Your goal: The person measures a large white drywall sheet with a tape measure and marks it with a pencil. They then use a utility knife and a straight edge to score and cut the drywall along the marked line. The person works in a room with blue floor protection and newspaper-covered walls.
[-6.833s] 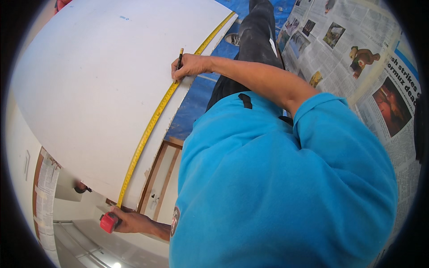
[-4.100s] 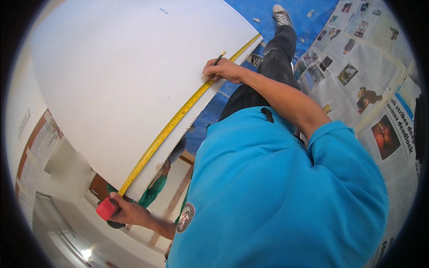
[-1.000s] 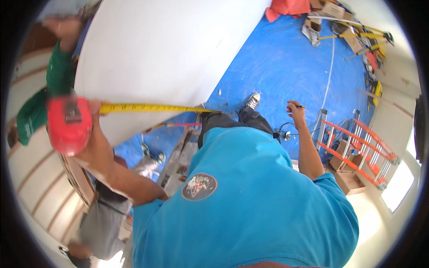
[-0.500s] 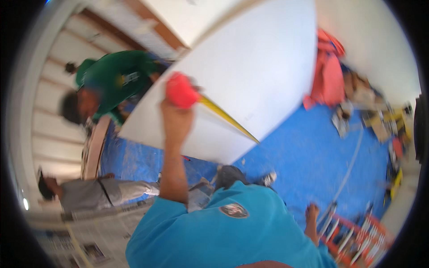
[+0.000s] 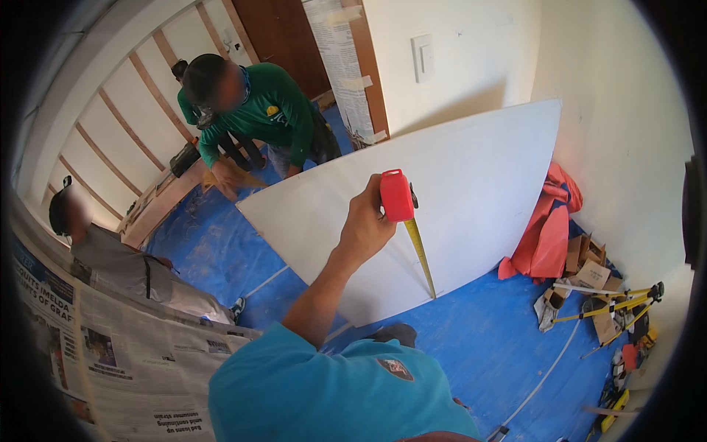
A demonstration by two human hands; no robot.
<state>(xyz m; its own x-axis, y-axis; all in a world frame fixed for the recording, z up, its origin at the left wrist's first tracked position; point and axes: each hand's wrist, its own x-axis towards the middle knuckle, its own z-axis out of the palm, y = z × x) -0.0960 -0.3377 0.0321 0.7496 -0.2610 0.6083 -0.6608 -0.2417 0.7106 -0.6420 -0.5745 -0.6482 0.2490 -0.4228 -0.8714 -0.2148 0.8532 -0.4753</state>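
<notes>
My left hand [image 5: 368, 221] is closed on a red tape measure [image 5: 398, 197], raised in front of a large white board [image 5: 486, 177]. The yellow tape blade [image 5: 418, 250] runs down from the case to the board's lower edge. The board stands on its long edge, tilted, near a wall corner. My right hand [image 5: 460, 404] is almost completely hidden behind my blue shirt; only a sliver of skin shows, and its fingers cannot be made out.
A co-worker in green [image 5: 272, 110] bends at the board's left end, another person behind. A person in grey [image 5: 114, 258] is at left, beside newspaper-covered surface [image 5: 132, 346]. Red cloth [image 5: 545, 221], cardboard [image 5: 589, 272] and yellow tripod [image 5: 626, 302] lie right, on blue sheeting [image 5: 501, 339].
My left hand and tape case have risen to mid-view; the blade, earlier along the board's edge, points downward. My right hand, earlier holding a pencil, has dropped mostly out of sight.
</notes>
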